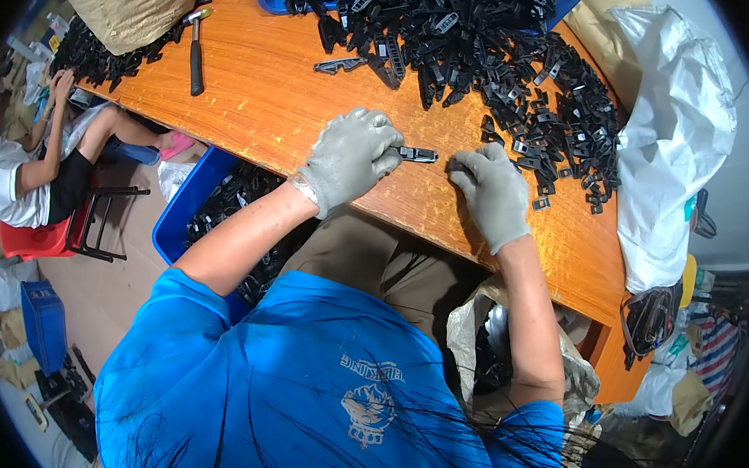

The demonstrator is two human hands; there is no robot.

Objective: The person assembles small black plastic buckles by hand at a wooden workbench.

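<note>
Both of my hands wear grey gloves. My left hand (353, 155) is closed round one end of a black plastic clip-like part (418, 154), which lies level just above or on the wooden table (254, 98). To the right, a short gap from the clip's free end, is my right hand (490, 190). Its thumb and fingers are pinched together, and whatever they hold, if anything, is hidden. Beyond the right hand spreads a pile of small black plastic pieces (561, 125). Longer black parts (394, 55) are heaped farther back, and a single one (339, 65) lies apart.
A hammer (197, 56) rests at the back left. A blue bin (179, 205) of black parts stands below the table edge on my left, and an open sack (463, 325) by my lap. White sacking (666, 166) hangs at right. Another person (35, 170) sits far left.
</note>
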